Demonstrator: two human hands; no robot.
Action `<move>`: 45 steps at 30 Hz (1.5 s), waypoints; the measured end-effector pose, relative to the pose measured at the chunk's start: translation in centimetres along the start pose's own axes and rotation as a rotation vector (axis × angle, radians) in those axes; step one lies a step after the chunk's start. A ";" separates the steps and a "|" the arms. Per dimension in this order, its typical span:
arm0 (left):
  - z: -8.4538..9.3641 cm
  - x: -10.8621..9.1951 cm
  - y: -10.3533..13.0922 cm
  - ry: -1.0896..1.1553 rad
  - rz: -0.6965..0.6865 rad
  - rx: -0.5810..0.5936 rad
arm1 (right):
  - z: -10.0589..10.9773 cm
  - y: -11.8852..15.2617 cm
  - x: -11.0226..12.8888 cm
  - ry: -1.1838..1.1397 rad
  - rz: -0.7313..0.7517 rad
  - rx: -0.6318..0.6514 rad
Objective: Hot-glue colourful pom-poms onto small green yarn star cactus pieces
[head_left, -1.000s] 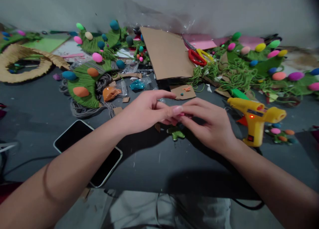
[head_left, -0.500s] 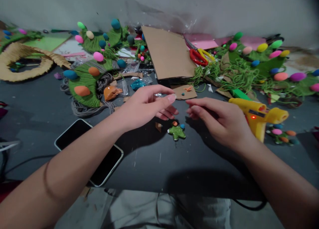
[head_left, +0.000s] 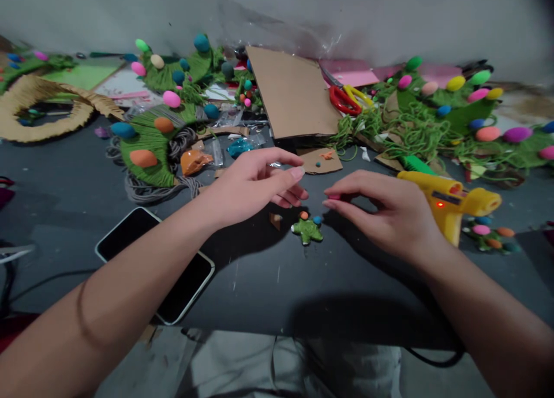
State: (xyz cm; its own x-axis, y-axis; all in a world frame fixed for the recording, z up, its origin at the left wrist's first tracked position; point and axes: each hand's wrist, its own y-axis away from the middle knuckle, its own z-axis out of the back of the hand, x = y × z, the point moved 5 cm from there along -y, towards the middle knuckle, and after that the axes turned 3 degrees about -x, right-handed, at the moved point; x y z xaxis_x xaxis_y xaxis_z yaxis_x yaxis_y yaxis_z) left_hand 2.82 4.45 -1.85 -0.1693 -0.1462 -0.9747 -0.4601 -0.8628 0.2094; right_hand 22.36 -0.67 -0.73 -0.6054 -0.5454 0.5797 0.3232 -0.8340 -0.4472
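Between the thumb and forefinger of my right hand (head_left: 376,210) is a small pink ball (head_left: 333,196), mostly hidden by the fingertips; it looks like clay. My left hand (head_left: 264,184) hovers palm inward, fingers loosely spread, with nothing in it. Below and between both hands, a small green yarn-wrapped star (head_left: 307,231) lies on the dark table (head_left: 268,294). An orange ball (head_left: 303,215) and a blue ball (head_left: 317,220) sit at its upper tips. Just left of the star is a tiny brown cardboard scrap (head_left: 275,220).
A yellow glue gun (head_left: 448,202) with a lit red light stands beside my right hand. The phone (head_left: 142,236) lies under my left forearm. Behind are a cardboard sheet (head_left: 294,95), red-handled scissors (head_left: 345,101), green yarn (head_left: 415,124) and a ball-studded green wreath (head_left: 151,135).
My right thumb and forefinger have parted slightly and turned, bringing the pink ball between them into view. The left hand has barely moved, and the star stays in place.
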 end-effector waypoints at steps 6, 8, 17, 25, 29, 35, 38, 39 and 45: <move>0.1 0.0 0.0 -0.007 -0.014 -0.013 | -0.4 0.0 -0.6 -0.029 -0.110 0.070; 0.1 0.0 0.0 -0.007 -0.017 -0.013 | -0.4 0.0 -0.5 -0.005 -0.079 0.055; 0.1 -0.1 0.0 -0.023 -0.022 -0.011 | -0.4 0.1 -0.5 -0.033 -0.112 0.091; -0.1 -0.1 0.0 -0.016 -0.033 -0.018 | -0.7 0.1 -0.5 -0.047 -0.092 0.115; 0.0 -0.1 0.0 -0.024 -0.038 -0.024 | -0.7 0.0 -0.4 -0.054 -0.071 0.112; -0.2 -0.1 0.1 0.003 -0.021 -0.012 | -0.6 0.1 -0.3 -0.076 -0.091 0.090; -0.3 -0.1 0.1 0.103 0.011 0.006 | -0.6 0.1 -0.3 -0.064 -0.084 0.082; -0.4 0.0 0.1 0.149 0.031 0.017 | -0.5 0.1 -0.2 -0.050 -0.061 0.066; -0.4 0.3 0.0 0.334 0.089 0.128 | -0.2 0.1 -0.5 -0.044 -0.112 0.001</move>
State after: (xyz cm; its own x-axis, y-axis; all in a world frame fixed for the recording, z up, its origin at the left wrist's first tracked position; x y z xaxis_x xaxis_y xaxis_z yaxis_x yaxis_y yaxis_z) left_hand 3.11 4.16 -2.21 0.0706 -0.3864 -0.9196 -0.5652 -0.7752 0.2823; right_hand 22.49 -0.47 -1.20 -0.6052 -0.4519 0.6553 0.2561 -0.8900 -0.3773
